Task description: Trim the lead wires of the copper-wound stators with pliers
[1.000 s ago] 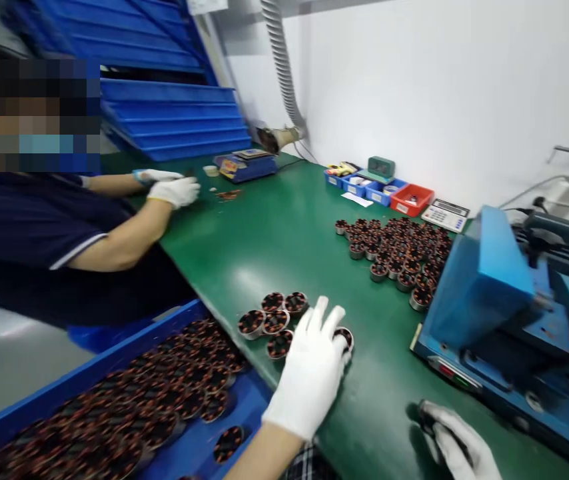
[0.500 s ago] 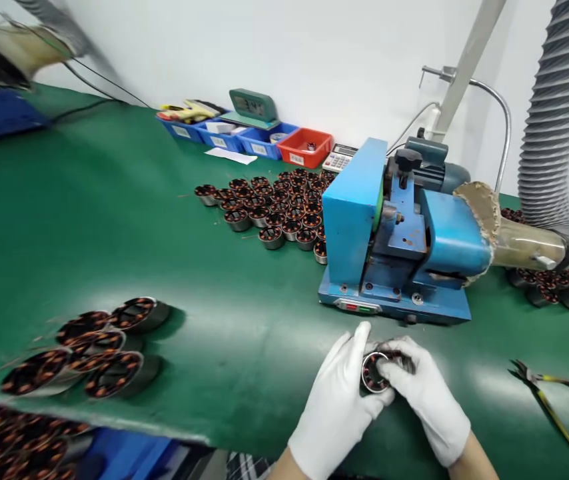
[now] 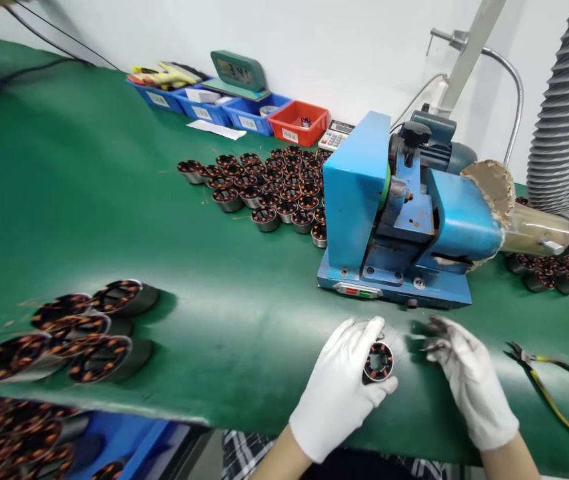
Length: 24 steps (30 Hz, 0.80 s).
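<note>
Both my hands wear white gloves and rest near the front edge of the green table (image 3: 244,267). My left hand (image 3: 342,390) is closed round a small round stator (image 3: 378,362) wound with copper wire, its open face turned up. My right hand (image 3: 469,380) is just to the right of it, fingers pinched with dirty tips on something thin I cannot make out. Right behind both hands stands a blue bench machine (image 3: 394,220).
Several stators (image 3: 79,330) lie at the front left, above a blue tray (image 3: 24,440) full of more. Another group of stators (image 3: 269,187) sits mid-table, more at the right (image 3: 549,270). Yellow-handled pliers (image 3: 539,373) lie right. Small blue and red bins (image 3: 244,113), a calculator (image 3: 335,135), a ribbed hose (image 3: 562,113).
The view swung right from the tray toward the machine. My left hand brought a stator in front of the machine; my right hand, which touched it half a second ago, has pulled away to the right.
</note>
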Tool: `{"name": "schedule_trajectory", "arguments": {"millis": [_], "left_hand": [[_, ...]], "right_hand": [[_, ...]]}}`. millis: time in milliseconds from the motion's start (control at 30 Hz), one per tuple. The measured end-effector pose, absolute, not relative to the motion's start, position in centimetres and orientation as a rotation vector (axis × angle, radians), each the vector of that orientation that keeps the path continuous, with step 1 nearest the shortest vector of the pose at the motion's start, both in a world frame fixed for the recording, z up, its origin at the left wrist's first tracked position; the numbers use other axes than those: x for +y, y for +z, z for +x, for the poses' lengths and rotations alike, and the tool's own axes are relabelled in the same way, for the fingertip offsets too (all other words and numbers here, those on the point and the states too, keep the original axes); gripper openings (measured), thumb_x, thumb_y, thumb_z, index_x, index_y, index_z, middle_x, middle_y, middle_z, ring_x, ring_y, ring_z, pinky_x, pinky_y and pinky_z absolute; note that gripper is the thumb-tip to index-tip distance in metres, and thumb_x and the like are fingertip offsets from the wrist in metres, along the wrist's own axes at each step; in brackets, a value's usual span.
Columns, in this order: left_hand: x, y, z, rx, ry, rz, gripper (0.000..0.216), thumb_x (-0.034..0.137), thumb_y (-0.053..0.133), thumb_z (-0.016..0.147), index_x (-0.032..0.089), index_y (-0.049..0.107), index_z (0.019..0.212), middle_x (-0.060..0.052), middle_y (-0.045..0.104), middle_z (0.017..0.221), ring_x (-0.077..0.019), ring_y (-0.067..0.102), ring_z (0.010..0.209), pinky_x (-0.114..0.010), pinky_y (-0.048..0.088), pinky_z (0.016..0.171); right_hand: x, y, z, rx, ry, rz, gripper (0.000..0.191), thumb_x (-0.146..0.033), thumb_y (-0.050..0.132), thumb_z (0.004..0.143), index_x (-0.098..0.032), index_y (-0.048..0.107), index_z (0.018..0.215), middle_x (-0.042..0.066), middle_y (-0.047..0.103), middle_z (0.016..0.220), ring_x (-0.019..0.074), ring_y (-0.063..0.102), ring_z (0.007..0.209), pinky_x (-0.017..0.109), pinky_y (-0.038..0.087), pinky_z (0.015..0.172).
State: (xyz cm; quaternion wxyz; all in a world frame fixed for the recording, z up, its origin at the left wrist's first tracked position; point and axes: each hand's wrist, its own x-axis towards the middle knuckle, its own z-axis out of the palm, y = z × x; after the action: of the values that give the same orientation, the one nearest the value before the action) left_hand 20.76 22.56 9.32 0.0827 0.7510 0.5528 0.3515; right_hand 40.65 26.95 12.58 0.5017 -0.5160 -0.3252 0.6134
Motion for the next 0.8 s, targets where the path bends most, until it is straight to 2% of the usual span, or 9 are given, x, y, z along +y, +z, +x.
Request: {"name": "schedule_trajectory", "arguments": {"millis": [67,100,167,233,300,467,567,700,800], "left_hand": [[22.7,9.4,20.7,1.602,1.078,2.267,0.083,0.033,0.073,0.066,0.018,0.029,0.135,-0.001,0.047,0.127,-0.0149,0.041,0.120,-0.027,0.022,0.111],[22.7,9.3,20.7,1.567,1.088,2.272,0.082,0.031,0.072,0.067,0.017,0.028,0.136,-0.001,0.047,0.127,-0.0132,0.040,0.120,-0.026,0.020,0.112],[22.7,9.3,20.7,1.515,1.084,2.261,0.080,0.030,0.070,0.071,0.017,0.026,0.137,-0.002,0.047,0.126,-0.0111,0.040,0.120,-0.026,0.018,0.113],[22.7,9.2,20.7,1.518,1.078,2.254,0.075,0.033,0.067,0.075,0.017,0.027,0.136,-0.002,0.048,0.124,-0.0109,0.041,0.118,-0.028,0.019,0.113],[22.6,9.2,20.8,1.533,1.058,2.249,0.070,0.036,0.067,0.075,0.018,0.030,0.132,-0.002,0.048,0.121,-0.0117,0.041,0.118,-0.029,0.019,0.112],[22.6,9.6,20.8,1.493,0.981,2.171,0.055,0.037,0.068,0.074,0.024,0.039,0.119,0.002,0.051,0.112,-0.0120,0.041,0.116,-0.034,0.020,0.112],[22.7,9.8,20.8,1.489,1.037,2.158,0.052,0.033,0.072,0.070,0.024,0.042,0.112,0.004,0.053,0.108,-0.0111,0.044,0.114,-0.034,0.021,0.112],[22.8,9.9,20.9,1.484,1.066,2.146,0.048,0.034,0.070,0.070,0.020,0.049,0.110,-0.004,0.055,0.109,-0.0184,0.047,0.113,-0.039,0.027,0.108],[22.8,9.8,21.1,1.486,0.993,2.129,0.050,0.038,0.064,0.074,0.015,0.052,0.116,-0.013,0.053,0.111,-0.0261,0.048,0.113,-0.046,0.035,0.101]], "right_hand": [[26.6,12.7,39.3,-1.231,1.603,-1.305,0.058,-0.044,0.070,0.072,-0.006,0.057,0.113,0.017,0.057,0.106,0.0150,0.059,0.078,0.027,0.049,0.070],[26.4,12.7,38.4,-1.382,1.605,-1.326,0.054,-0.042,0.069,0.072,-0.007,0.058,0.111,0.014,0.059,0.100,0.0147,0.059,0.081,0.025,0.049,0.074],[26.2,12.5,36.7,-1.526,1.528,-1.315,0.031,-0.031,0.063,0.077,-0.012,0.065,0.102,0.008,0.058,0.098,0.0130,0.057,0.089,0.022,0.046,0.083],[25.8,12.0,35.9,-1.519,1.421,-1.290,0.017,-0.026,0.059,0.080,-0.013,0.067,0.087,0.006,0.058,0.091,0.0120,0.056,0.087,0.022,0.045,0.081],[25.1,11.2,36.0,-1.486,1.327,-1.329,0.016,-0.026,0.058,0.080,-0.013,0.066,0.079,0.006,0.058,0.085,0.0126,0.056,0.082,0.023,0.045,0.078],[23.2,9.7,37.3,-1.635,0.961,-1.430,0.017,-0.027,0.053,0.085,-0.016,0.066,0.083,0.004,0.061,0.088,0.0118,0.058,0.085,0.024,0.046,0.080],[23.9,9.5,38.1,-1.702,0.935,-1.493,0.018,-0.024,0.049,0.086,-0.018,0.066,0.082,0.001,0.060,0.086,0.0100,0.057,0.080,0.023,0.046,0.075],[25.5,9.9,40.8,-1.719,0.738,-1.608,0.020,-0.034,0.054,0.085,-0.020,0.067,0.083,0.000,0.060,0.087,0.0097,0.055,0.080,0.024,0.043,0.076],[25.0,11.1,42.5,-1.648,0.485,-1.589,0.013,-0.030,0.057,0.085,-0.021,0.065,0.091,-0.001,0.059,0.096,0.0085,0.056,0.088,0.022,0.045,0.081]]}}
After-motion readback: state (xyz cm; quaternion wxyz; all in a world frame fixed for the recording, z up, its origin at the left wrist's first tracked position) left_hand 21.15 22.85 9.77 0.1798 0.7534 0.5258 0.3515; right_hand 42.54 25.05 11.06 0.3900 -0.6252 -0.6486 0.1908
